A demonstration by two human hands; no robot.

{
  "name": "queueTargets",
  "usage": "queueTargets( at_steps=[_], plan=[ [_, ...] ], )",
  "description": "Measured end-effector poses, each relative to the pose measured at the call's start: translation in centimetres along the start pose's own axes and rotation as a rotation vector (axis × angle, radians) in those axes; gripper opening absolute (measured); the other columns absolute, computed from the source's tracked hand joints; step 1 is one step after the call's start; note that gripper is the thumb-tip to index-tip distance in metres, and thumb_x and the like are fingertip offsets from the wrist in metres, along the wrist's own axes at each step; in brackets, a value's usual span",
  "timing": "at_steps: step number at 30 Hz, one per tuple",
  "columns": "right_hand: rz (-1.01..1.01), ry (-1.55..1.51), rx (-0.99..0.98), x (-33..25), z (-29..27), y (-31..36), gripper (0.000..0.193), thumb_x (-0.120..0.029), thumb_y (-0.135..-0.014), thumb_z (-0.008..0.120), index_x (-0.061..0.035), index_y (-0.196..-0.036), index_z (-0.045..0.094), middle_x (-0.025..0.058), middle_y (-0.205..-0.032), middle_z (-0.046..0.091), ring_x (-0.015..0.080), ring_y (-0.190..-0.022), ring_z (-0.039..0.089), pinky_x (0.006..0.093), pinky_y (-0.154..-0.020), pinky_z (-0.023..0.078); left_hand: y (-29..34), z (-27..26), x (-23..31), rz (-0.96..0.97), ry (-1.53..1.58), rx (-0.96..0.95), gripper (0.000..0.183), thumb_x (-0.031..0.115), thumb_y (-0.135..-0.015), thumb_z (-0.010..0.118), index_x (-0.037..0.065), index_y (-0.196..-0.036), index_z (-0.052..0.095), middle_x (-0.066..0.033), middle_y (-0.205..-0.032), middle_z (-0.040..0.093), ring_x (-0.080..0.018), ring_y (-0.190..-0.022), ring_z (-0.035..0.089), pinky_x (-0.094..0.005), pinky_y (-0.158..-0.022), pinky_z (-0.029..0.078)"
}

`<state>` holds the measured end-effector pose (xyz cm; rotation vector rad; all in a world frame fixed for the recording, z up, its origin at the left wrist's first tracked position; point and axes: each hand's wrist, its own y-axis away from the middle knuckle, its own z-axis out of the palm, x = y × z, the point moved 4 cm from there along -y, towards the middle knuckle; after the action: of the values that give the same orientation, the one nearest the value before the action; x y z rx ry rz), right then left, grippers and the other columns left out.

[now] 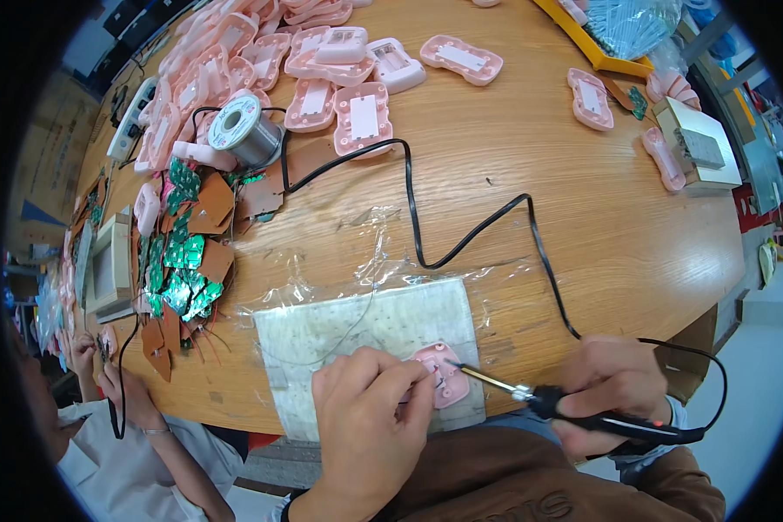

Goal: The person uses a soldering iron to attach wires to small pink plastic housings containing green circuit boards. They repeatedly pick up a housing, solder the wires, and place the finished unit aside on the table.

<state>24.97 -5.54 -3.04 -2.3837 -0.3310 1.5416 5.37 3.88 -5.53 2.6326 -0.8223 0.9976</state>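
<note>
My right hand [616, 391] grips the black handle of a soldering iron [574, 412], its metal tip pointing left. That tip reaches the upper part of a small pink plastic shell [449, 389], which lies on a stained white cloth [370, 320]. My left hand [370, 418] is over the shell's left side, fingers pinched together; what they hold is hidden. A thin wire curves across the cloth near this hand. Inside the shell are small dark wires or parts, too small to make out.
A solder spool [257, 135] stands beside piled pink shells [213, 74] and green and brown circuit boards [187, 252]. The iron's black cord [413, 209] winds across the wooden table. At far right is a yellow tray [596, 48]. Another person's hands [122, 391] work at left.
</note>
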Motion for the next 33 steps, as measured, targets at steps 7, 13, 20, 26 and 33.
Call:
queueTargets(
  at_steps=[7,13,20,26,33],
  plan=[
    [0.019,-0.023,0.087,0.5,-0.5,0.9,0.026,-0.003,-0.062,0.079,-0.0059,-0.081,0.061,0.0054,-0.066,0.057,0.0186,-0.051,0.053,0.0293,-0.045,0.037,0.0,0.0,0.1,-0.011,-0.02,-0.008,0.014,0.006,-0.069,0.075,0.011,-0.078,0.066,0.0006,-0.076,0.056,-0.0203,-0.072,0.054,-0.0355,-0.072,0.036],
    [0.015,-0.039,0.105,0.7,-0.4,1.3,0.025,-0.003,-0.062,0.078,-0.0063,-0.08,0.06,0.0052,-0.066,0.057,0.0187,-0.051,0.053,0.0293,-0.045,0.036,0.0,0.0,0.3,0.013,-0.087,-0.017,0.016,0.007,-0.069,0.076,0.012,-0.079,0.065,0.0006,-0.077,0.055,-0.0198,-0.072,0.053,-0.0356,-0.074,0.034],
    [0.019,-0.034,0.116,0.6,-0.5,1.5,0.025,-0.003,-0.062,0.077,-0.0064,-0.08,0.06,0.0051,-0.066,0.057,0.0183,-0.051,0.053,0.0289,-0.045,0.036,0.1,0.0,0.4,0.032,-0.116,-0.008,0.015,0.008,-0.069,0.075,0.011,-0.079,0.065,0.0003,-0.077,0.055,-0.0201,-0.073,0.053,-0.0358,-0.075,0.034],
    [0.021,-0.037,0.123,0.6,-0.5,1.7,0.025,-0.003,-0.062,0.077,-0.0068,-0.08,0.06,0.0046,-0.065,0.057,0.0179,-0.051,0.053,0.0287,-0.044,0.035,0.5,-0.7,1.2,0.041,-0.139,-0.017,0.025,0.009,-0.067,0.078,0.009,-0.089,0.065,-0.0037,-0.087,0.058,-0.0233,-0.083,0.055,-0.0363,-0.078,0.036],
    [0.024,-0.034,0.14,0.9,-0.4,1.7,0.024,-0.004,-0.062,0.077,-0.0069,-0.079,0.06,0.0046,-0.065,0.057,0.0175,-0.05,0.053,0.0282,-0.043,0.035,1.2,-0.3,2.0,0.149,-0.233,0.063,0.024,0.005,-0.064,0.079,0.007,-0.082,0.063,-0.0051,-0.085,0.058,-0.0246,-0.08,0.053,-0.037,-0.073,0.037]
  ],
)
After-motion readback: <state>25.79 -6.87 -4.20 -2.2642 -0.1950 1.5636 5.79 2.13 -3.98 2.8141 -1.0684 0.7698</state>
